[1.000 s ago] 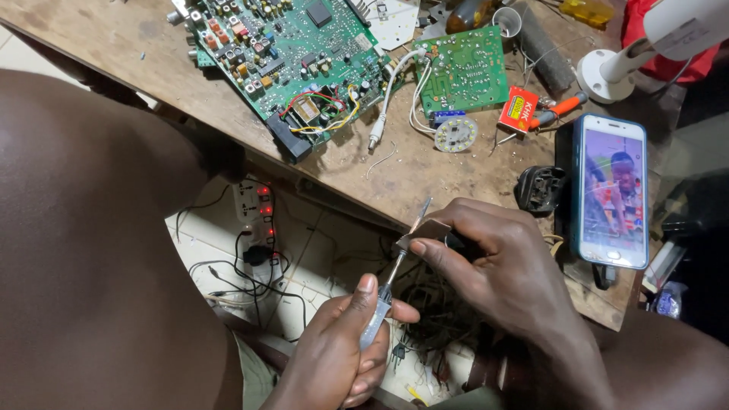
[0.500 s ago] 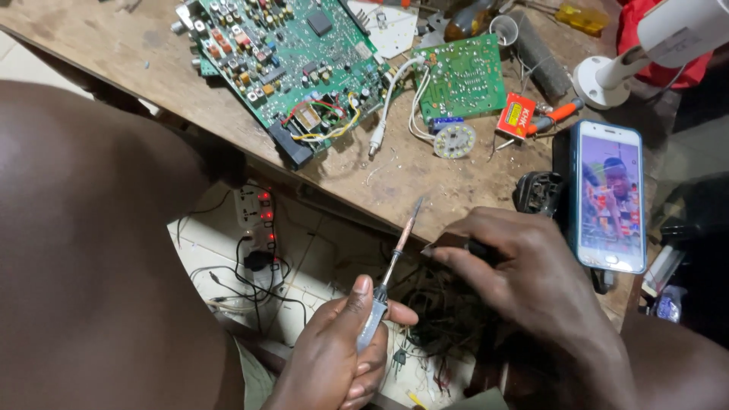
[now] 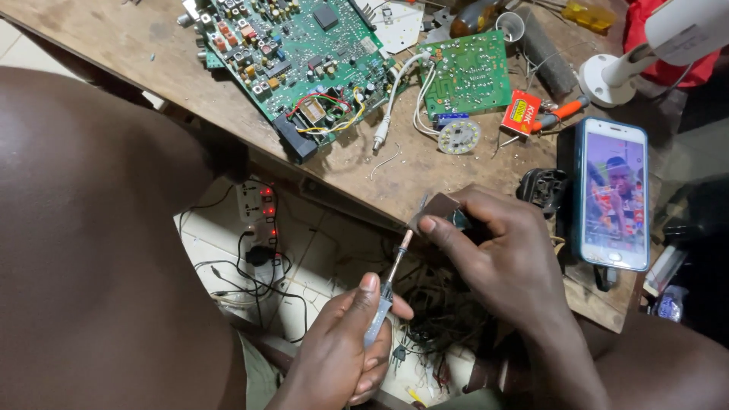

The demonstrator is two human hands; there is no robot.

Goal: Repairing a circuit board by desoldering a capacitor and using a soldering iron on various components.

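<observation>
Scarred wooden boards make up the workbench [image 3: 152,53], seen from above, with a large green circuit board [image 3: 296,61] lying near its far edge, a smaller green board [image 3: 467,72] beside it, a small round white disc [image 3: 459,137] studded with components just in front of that, and a phone [image 3: 613,193] with a lit screen lying flat to the right. Below the bench edge a white power strip [image 3: 258,220] with red lights sits on the tiled floor among black cables. The person's left hand [image 3: 342,349] is low in the picture, its fingers curled shut around the handle of a soldering iron [image 3: 387,285], thumb laid along the shaft. The iron's long axis runs up and slightly to the right, so its metal tip points at the small dark part [image 3: 439,206] held just off the bench edge. The right hand [image 3: 509,266] has that part pinched between thumb and forefinger, the other fingers folded loosely behind; what the part is cannot be told, as the fingers cover much of it. The tip ends right at the part's lower left side, touching or very nearly so. The part thus lies above and to the right of the left hand, in line with the iron, and the right hand is the one directly on it.
</observation>
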